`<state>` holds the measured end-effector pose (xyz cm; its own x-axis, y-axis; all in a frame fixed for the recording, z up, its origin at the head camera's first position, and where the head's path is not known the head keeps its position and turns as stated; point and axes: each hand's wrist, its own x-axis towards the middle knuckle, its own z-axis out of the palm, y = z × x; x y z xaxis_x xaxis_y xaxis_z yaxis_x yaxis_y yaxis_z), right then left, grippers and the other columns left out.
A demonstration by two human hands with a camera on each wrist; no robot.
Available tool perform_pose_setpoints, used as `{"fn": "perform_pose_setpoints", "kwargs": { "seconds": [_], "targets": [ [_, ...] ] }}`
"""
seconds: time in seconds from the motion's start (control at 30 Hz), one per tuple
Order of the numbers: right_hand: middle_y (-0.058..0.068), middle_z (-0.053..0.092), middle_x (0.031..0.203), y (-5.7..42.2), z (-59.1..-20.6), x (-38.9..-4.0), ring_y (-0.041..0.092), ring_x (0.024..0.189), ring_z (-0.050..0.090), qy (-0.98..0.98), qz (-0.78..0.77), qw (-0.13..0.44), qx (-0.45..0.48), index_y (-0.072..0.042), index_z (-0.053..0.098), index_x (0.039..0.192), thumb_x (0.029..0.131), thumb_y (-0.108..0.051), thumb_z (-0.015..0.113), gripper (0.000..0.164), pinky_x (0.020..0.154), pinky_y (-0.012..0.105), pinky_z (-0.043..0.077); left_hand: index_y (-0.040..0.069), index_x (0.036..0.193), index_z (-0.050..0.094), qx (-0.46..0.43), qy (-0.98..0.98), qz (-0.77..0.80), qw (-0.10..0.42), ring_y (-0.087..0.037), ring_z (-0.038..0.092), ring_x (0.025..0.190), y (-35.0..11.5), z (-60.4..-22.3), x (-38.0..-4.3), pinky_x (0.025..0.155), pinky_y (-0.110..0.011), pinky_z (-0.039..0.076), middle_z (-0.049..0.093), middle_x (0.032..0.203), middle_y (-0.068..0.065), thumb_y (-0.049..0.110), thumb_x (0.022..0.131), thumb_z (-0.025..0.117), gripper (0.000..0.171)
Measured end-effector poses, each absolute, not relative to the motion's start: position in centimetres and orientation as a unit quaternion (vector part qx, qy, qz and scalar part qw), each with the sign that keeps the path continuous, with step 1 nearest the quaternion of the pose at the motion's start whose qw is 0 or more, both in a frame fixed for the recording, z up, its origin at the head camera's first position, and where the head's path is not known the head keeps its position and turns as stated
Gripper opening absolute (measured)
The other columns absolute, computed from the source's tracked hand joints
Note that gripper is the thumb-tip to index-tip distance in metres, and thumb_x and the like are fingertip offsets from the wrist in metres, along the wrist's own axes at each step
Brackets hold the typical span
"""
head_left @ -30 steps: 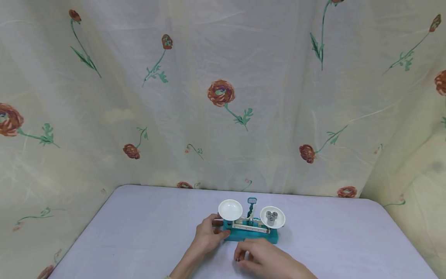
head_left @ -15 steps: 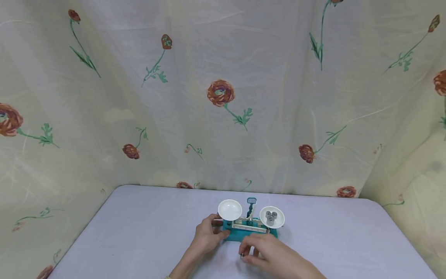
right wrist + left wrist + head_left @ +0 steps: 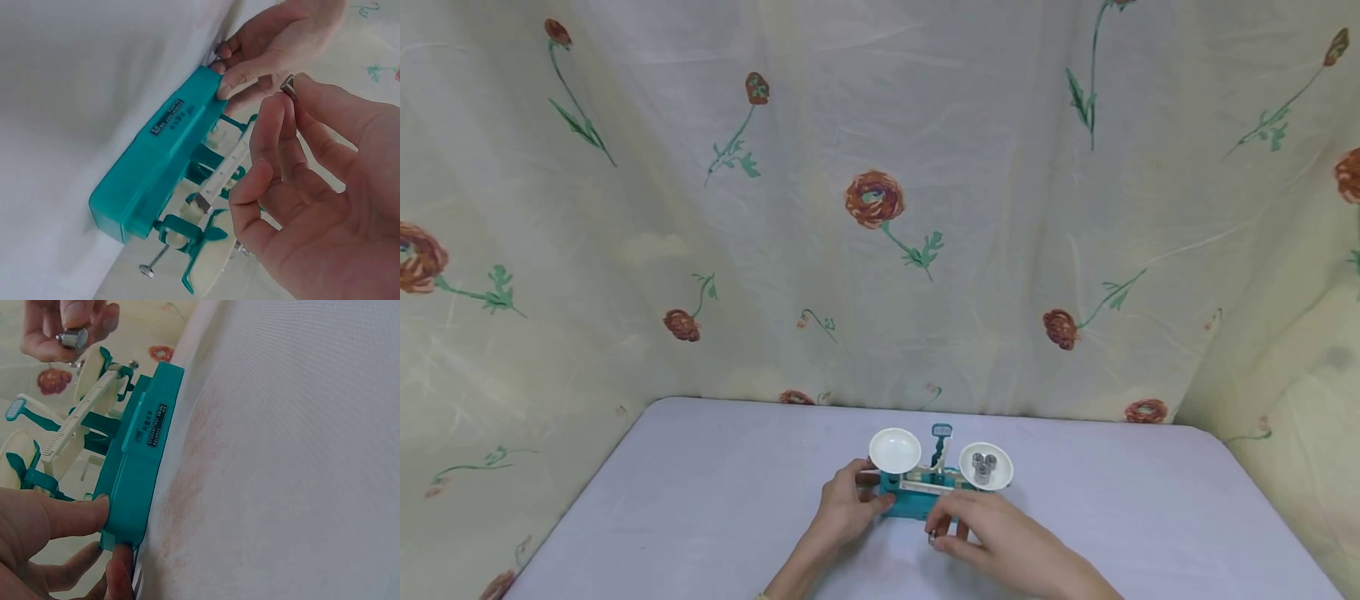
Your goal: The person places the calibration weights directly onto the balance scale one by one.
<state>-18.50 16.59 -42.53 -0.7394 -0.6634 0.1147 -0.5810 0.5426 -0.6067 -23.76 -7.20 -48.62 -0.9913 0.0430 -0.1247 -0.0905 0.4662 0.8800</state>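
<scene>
A teal balance scale [image 3: 912, 505] stands on the table with two white pans. At its left end, my left hand [image 3: 842, 507] grips the base, the thumb on the front face and the fingers round the end, as the left wrist view shows. Thumb and fingertips of my right hand [image 3: 992, 537] pinch a small metal weight [image 3: 75, 339], held in front of the scale's base. Three silver weights [image 3: 982, 468] sit in the right pan [image 3: 1002, 477]; nothing lies in the left pan [image 3: 895, 452]. The right hand hides part of the base in the head view.
A pale lilac cloth covers the table [image 3: 737, 475]. Behind it hangs a flowered curtain [image 3: 985, 250], which also closes off both sides. The scale's pointer plate [image 3: 942, 431] rises between the pans, and a graduated beam [image 3: 224, 175] runs along its front.
My right hand has moved right and slightly forward with the pinched weight, closer to the scale's base. The left hand and the scale have stayed in place.
</scene>
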Motion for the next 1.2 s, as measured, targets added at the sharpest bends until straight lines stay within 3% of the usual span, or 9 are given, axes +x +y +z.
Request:
{"fn": "perform_pose_setpoints", "kwargs": {
  "seconds": [0.57, 1.0, 1.2],
  "targets": [
    [-0.014, 0.075, 0.107, 18.0, -40.6, -18.3, -0.006, 0.087, 0.062, 0.891, -0.320, 0.052, -0.318, -0.023, 0.071, 0.112, 0.104, -0.031, 0.072, 0.011, 0.076, 0.019, 0.057, 0.002, 0.138, 0.063, -0.004, 0.851, 0.521, 0.065, -0.022, 0.069, 0.102, -7.4, -48.6, -23.7, 0.090, -0.042, 0.062, 0.073, 0.130, -0.021, 0.008, 0.092, 0.084, 0.051],
    [-0.014, 0.074, 0.107, 19.4, -39.9, -18.5, -0.004, 0.088, 0.063, 0.887, -0.318, -0.028, -0.333, -0.023, 0.071, 0.113, 0.105, -0.031, 0.071, 0.011, 0.078, 0.023, 0.058, 0.003, 0.139, 0.063, -0.009, 0.850, 0.522, 0.071, -0.021, 0.067, 0.102, -7.2, -48.6, -23.8, 0.090, -0.041, 0.062, 0.072, 0.131, -0.020, 0.008, 0.092, 0.083, 0.052],
    [-0.014, 0.074, 0.109, 20.0, -39.7, -19.0, -0.004, 0.091, 0.063, 0.899, -0.317, 0.004, -0.303, -0.024, 0.071, 0.117, 0.105, -0.032, 0.071, 0.015, 0.080, 0.022, 0.059, 0.003, 0.139, 0.063, -0.011, 0.849, 0.523, 0.071, -0.022, 0.068, 0.103, -7.2, -48.5, -23.7, 0.091, -0.042, 0.062, 0.073, 0.131, -0.019, 0.008, 0.092, 0.084, 0.052]
  ]
}}
